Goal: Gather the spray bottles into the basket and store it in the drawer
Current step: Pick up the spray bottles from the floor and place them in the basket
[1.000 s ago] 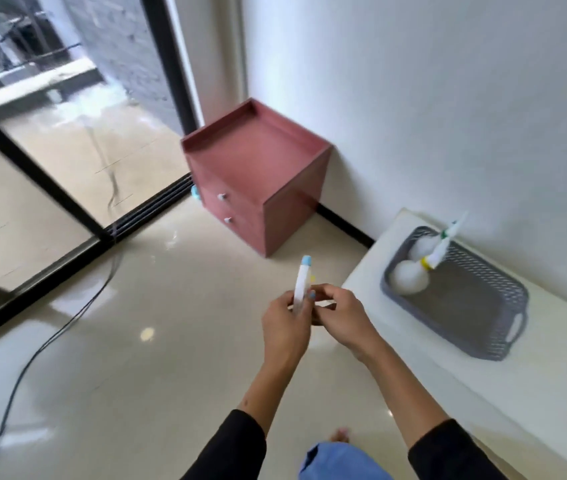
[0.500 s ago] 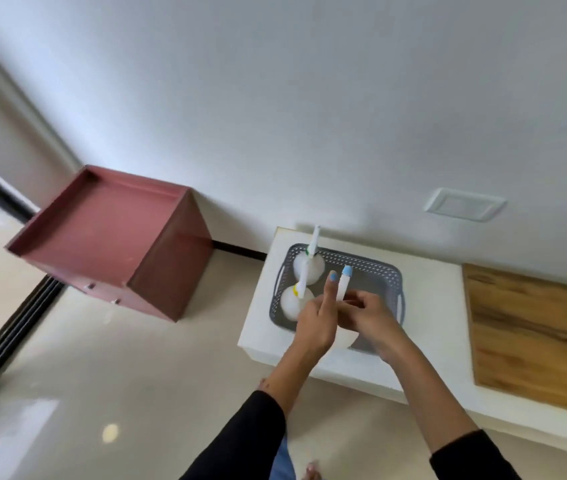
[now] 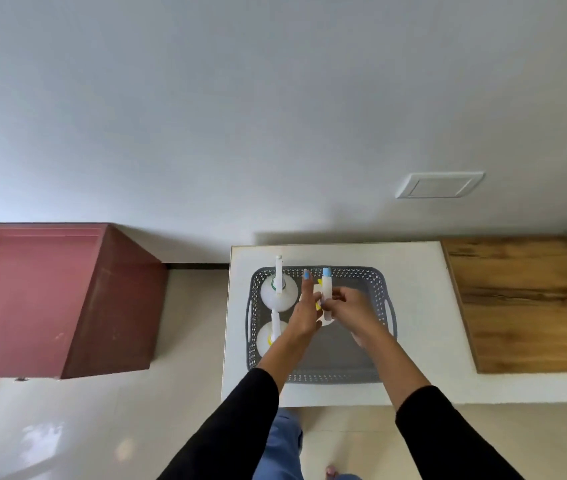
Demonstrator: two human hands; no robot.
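Bottles are being gathered: two white ones, the far bottle [image 3: 279, 292] and the near bottle [image 3: 270, 336], already stand at the left end of the grey basket [image 3: 377, 282] on the white table [image 3: 417, 306], and a third, blue-capped bottle [image 3: 326, 294] is held over its middle. Left hand [image 3: 304, 311] steadies it with one finger straight up; right hand [image 3: 347, 306] pinches it. Next, I'd judge, it gets set down and released, then the basket goes to the one red cabinet [image 3: 50, 299], whose drawer I can't see.

A home room is showing here: glossy cream floor tiles [image 3: 188, 341] lying under a red two-drawer cabinet [image 3: 50, 299] at left, white wall switch plate [image 3: 439, 184] sitting far right
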